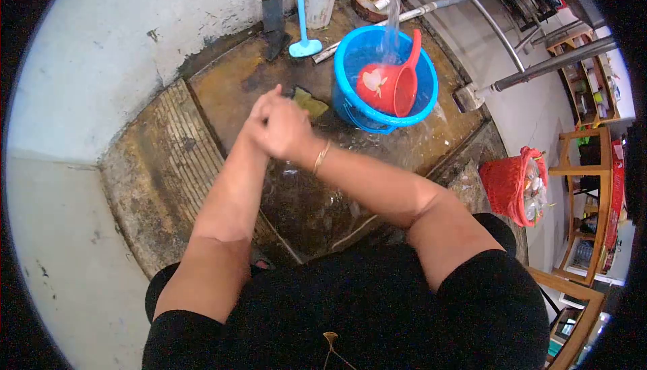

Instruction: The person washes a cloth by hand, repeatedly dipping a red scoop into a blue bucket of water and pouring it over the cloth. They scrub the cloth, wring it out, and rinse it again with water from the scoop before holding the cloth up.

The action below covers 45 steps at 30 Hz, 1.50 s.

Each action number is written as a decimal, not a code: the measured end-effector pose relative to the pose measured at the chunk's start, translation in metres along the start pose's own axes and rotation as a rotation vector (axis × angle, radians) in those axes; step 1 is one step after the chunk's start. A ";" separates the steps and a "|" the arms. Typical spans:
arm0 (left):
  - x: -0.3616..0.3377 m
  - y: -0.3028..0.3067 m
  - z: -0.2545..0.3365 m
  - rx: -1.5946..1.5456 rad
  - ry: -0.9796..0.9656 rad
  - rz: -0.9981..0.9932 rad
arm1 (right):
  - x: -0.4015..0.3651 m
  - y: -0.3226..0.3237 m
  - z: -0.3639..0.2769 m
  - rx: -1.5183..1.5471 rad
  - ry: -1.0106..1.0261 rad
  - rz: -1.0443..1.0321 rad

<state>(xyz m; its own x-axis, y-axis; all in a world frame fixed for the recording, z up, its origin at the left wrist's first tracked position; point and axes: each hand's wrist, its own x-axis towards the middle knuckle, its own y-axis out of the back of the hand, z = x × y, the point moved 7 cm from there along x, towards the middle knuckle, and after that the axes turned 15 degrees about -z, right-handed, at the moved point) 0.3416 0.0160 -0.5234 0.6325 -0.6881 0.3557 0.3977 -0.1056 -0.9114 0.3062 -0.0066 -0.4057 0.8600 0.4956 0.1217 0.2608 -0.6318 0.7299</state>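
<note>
Wall (74,67), at far left: whitewashed, with flaking paint along its foot. Beside it, a ribbed concrete strip (185,127) slopes toward the near side, its grooves worn and stained. To its right, the left hand (261,110) and right hand (290,131) are together, touching one another over the wet floor (296,201). Their fingers are overlapped and blurred; how far each hand is open, and whether anything lies between them, cannot be told. A thin bracelet (322,156) circles the right wrist. Beyond the hands, a dark flat-bladed tool (273,13) and a light-blue tool (305,48) with a long straight handle stand at the far side. Just right of the hands lies a flat, yellow-green piece (311,104) with uneven edges. Bare wet floor separates the hands from the blue plastic bucket (344,97), at far right of them. A smooth red dipper (377,87) rests tilted inside, its handle raised above the rim, under a falling stream of water (391,33). Open floor extends nearward from the bucket; farther right stands a red basket (502,185), ruffled at its edge.
</note>
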 end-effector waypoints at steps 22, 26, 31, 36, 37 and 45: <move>0.000 0.045 0.029 0.556 0.040 0.966 | 0.014 -0.005 0.150 -0.224 -0.497 -0.005; 0.013 0.021 0.049 0.899 0.095 0.874 | 0.039 -0.002 0.160 0.651 -0.377 -0.097; 0.009 -0.002 0.048 0.655 0.106 0.888 | 0.042 0.024 0.123 0.403 -0.294 -0.186; -0.015 -0.032 0.019 0.404 0.259 1.313 | 0.036 0.027 0.103 0.077 -0.342 0.013; -0.022 -0.029 0.007 0.379 0.244 1.401 | 0.026 0.027 0.077 0.053 -0.323 0.063; 0.001 0.028 -0.031 0.079 0.069 0.799 | -0.015 -0.005 0.063 -0.383 -0.186 -0.072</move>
<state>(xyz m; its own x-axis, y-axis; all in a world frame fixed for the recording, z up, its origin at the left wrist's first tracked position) 0.3330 -0.0100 -0.5555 0.7042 -0.5770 -0.4137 -0.1101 0.4869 -0.8665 0.3196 -0.0491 -0.4537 0.9192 0.3921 -0.0366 0.1717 -0.3153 0.9333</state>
